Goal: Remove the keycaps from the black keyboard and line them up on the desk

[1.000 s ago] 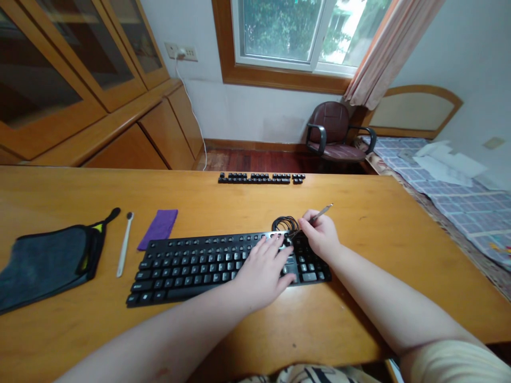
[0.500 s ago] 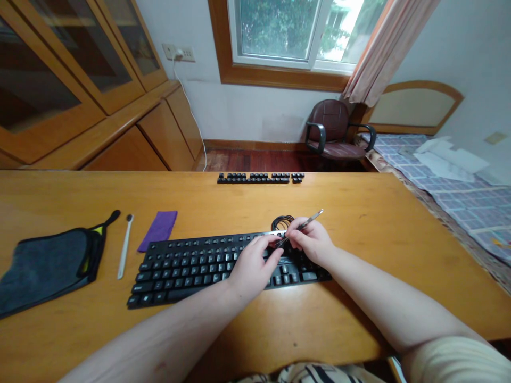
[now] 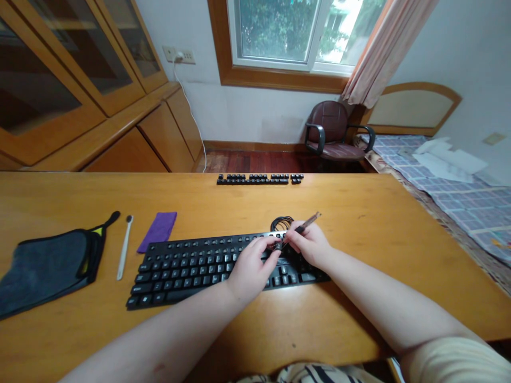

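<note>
A black keyboard (image 3: 191, 271) lies on the desk in front of me, its top rows without their caps. Over its right part, my right hand (image 3: 309, 242) is closed on a slim keycap puller (image 3: 309, 221), held slanted like a pen with its thin wire end pointing down to the left. Beside it, my left hand (image 3: 253, 266) pinches a small dark keycap (image 3: 278, 246) between thumb and fingers, right at the puller's wire end. Fine detail there is partly hidden by the fingers. Behind the hands sits a coiled black cable (image 3: 280, 223).
Loose keycaps (image 3: 253, 181) stand in rows along the far edge of the desk (image 3: 359, 298). To the left lie a purple cloth (image 3: 158, 230), a white toothbrush (image 3: 125, 250) and a grey cleaning mitt (image 3: 48, 266). Beyond the desk is a chair (image 3: 331, 127).
The puller has turned slightly in my right hand, its upper end a little lower and to the left. The keycap between my left fingers now shows more clearly. The keyboard stays put.
</note>
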A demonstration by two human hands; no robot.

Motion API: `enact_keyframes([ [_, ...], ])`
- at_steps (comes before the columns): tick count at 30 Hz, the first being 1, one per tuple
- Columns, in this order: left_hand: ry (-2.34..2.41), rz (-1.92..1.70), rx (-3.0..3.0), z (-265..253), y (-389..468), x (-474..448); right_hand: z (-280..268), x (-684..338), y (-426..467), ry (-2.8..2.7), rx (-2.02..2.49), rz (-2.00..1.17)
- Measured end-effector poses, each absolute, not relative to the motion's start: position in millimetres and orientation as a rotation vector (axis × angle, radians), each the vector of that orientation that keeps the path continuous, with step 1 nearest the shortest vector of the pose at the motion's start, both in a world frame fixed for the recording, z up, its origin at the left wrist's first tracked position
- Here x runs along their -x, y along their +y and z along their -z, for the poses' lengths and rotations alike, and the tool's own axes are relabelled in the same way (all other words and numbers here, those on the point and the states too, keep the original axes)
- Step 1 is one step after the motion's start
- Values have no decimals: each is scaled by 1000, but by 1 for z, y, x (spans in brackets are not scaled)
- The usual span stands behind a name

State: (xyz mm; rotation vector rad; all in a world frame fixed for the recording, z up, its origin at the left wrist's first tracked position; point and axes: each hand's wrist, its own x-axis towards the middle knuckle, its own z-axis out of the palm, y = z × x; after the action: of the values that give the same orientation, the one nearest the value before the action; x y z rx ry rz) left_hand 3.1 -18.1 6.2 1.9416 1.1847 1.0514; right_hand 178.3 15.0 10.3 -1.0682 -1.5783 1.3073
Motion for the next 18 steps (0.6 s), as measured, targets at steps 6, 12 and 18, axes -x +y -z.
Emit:
enact_keyframes([
  [6, 1190, -1032, -1920, -4, -16, -3, -8, -176, 16, -1499, 1048, -1408],
  [12, 1176, -994, -1909, -10, -14, -3, -9, -174, 16, -1421, 1081, -1477],
  [18, 1152, -1053, -1941, -7, -15, -3, -14, -172, 14, -1388, 1123, -1440],
])
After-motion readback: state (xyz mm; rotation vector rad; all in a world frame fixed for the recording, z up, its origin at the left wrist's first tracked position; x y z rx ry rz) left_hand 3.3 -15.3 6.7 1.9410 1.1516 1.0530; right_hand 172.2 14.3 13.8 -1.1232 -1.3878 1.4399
